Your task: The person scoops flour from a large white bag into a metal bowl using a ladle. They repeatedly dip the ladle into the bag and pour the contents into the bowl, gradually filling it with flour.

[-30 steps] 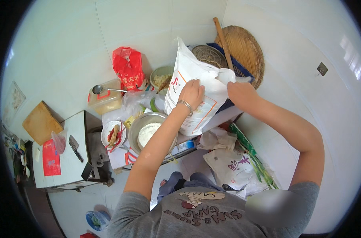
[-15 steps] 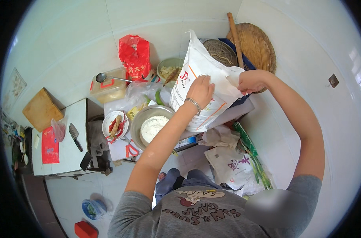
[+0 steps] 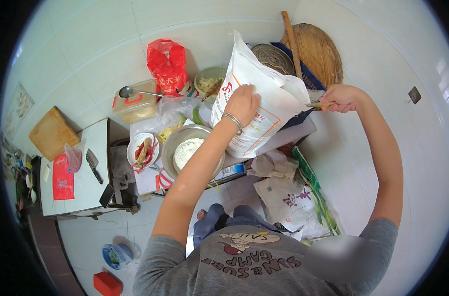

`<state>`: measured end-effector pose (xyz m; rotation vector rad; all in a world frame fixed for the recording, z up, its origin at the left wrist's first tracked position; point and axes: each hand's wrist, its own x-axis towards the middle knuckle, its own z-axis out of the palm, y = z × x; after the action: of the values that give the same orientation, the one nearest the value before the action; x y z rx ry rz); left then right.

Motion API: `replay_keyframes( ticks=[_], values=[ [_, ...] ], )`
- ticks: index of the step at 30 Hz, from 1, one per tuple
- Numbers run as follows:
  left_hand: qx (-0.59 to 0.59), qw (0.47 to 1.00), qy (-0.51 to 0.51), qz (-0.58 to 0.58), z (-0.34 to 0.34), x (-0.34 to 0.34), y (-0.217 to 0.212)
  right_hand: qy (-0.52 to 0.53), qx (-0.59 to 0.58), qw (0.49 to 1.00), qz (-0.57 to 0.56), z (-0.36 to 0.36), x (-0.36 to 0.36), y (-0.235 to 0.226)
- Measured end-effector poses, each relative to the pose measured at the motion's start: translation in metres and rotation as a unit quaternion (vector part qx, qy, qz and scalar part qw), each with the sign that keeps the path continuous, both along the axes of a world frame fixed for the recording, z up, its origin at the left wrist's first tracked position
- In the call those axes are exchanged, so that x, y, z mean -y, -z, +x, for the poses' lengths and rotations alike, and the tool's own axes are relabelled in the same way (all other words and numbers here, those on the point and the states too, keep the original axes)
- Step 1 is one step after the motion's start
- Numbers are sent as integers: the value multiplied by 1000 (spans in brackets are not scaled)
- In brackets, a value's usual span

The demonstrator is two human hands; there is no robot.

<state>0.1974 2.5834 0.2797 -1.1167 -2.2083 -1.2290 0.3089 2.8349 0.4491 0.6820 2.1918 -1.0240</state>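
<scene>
A large white flour sack (image 3: 264, 103) with orange lines leans on the table, its mouth toward my right side. My left hand (image 3: 243, 106), a bracelet at its wrist, lies against the sack's front with fingers stretched out. At the sack's mouth, my right hand (image 3: 344, 97) is closed on a thin brown stick-like handle (image 3: 322, 104); what this handle belongs to I cannot make out. Left of the sack, a steel bowl (image 3: 167, 157) holds white flour (image 3: 186, 152). My left forearm passes over this bowl's right side.
A plate (image 3: 130, 148) of red chillies and ginger-like root, and red-handled scissors (image 3: 162, 180), lie left of the bowl. Behind stand a plastic box (image 3: 135, 113) with a ladle (image 3: 127, 92) and a red bag (image 3: 166, 66). A round wooden board (image 3: 323, 54) leans at right.
My right hand has moved right, off the sack's edge, and now shows a thin brown handle in it. My left hand has shifted slightly left and up along the sack.
</scene>
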Motion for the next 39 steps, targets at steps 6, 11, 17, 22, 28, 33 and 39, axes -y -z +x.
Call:
replay_keyframes(
  ticks=[6,11,17,22,28,33,39],
  values=[
    [-16,1000,6,-12,6,-9,-7,31,-28,999,-4,28,-6,-28],
    [-23,999,27,-12,14,-22,-12,41,-44,998,25,53,3,-42],
    [-38,999,36,-16,25,-37,-20,80,-76,994,7,78,-3,-57],
    [-30,999,38,-16,26,-50,-20,104,-90,990,20,96,2,-71],
    [-13,999,42,-17,27,-57,-23,117,-92,989,13,107,3,-79],
    [-24,999,36,-9,23,-65,-22,125,-87,988,28,110,12,-91],
    [22,997,71,-24,25,-70,-30,136,-94,984,70,115,28,-107]
  ],
)
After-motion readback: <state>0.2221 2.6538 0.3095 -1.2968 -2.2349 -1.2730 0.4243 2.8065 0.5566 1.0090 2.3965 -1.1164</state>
